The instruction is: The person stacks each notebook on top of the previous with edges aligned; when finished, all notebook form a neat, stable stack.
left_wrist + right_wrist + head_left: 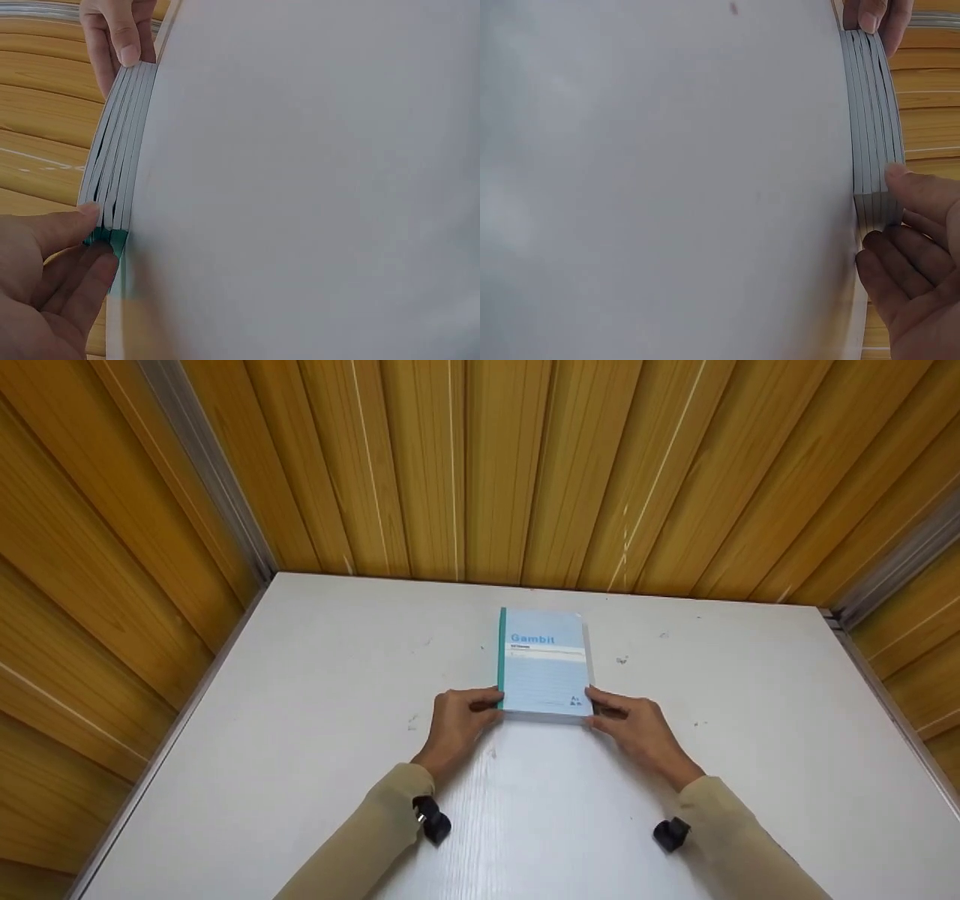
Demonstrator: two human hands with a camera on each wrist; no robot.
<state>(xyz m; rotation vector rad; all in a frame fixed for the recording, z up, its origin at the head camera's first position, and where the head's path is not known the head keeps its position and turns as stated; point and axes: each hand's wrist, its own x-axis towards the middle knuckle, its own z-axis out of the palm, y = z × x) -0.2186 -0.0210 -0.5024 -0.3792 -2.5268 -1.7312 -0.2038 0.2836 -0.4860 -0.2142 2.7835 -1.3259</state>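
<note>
A neat stack of notebooks (545, 675) lies on the white table, its top cover light blue with "Gambit" printed on it and a green spine on the left. My left hand (459, 724) holds the near left corner, thumb at the front edge and fingers against the spine side. Opposite it, my right hand (636, 729) holds the near right corner in the same way. Several page blocks (120, 150) show in the left wrist view, one on another. From the right wrist side, the stacked edges (870, 112) look mostly even. The notebooks' undersides are hidden.
The white table (337, 660) carries a few small dark scuffs. Yellow wood-look panels (495, 472) stand behind it and at both sides, with grey metal posts (202, 457) at the corners. Black wrist devices (433, 820) sit at both sleeves.
</note>
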